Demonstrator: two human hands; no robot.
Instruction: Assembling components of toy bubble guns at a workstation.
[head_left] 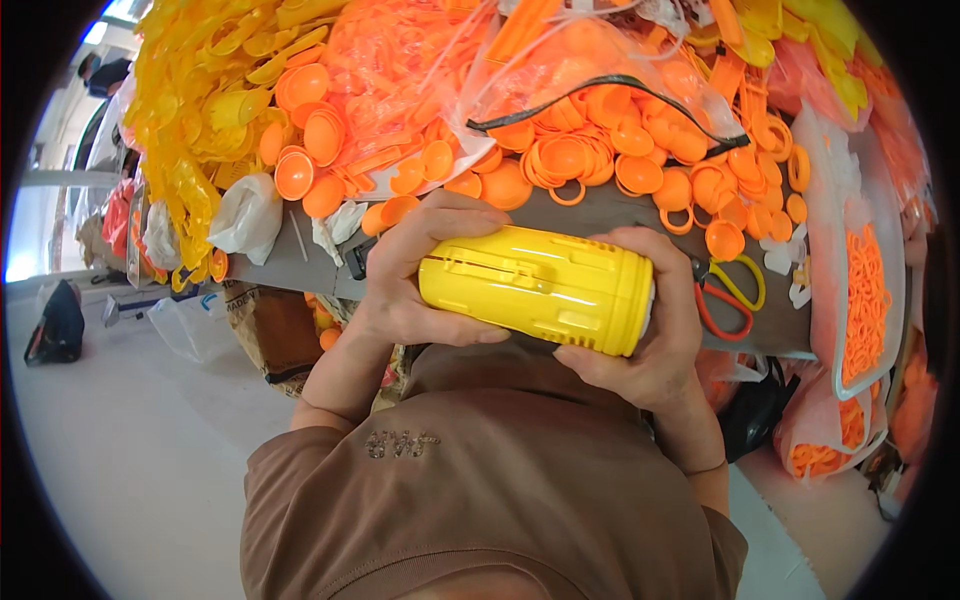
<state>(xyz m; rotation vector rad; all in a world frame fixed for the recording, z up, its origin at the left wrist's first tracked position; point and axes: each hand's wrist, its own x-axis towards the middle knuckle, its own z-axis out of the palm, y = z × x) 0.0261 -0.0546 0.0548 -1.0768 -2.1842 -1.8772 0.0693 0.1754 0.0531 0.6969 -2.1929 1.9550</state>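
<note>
1. We are seeing a short row of glittery letters [402,444] across the chest of the brown shirt [480,500] — only a few characters.
2. We are making out dark printed letters [238,298] on the brown paper bag [275,335] — small and only partly legible.
</note>
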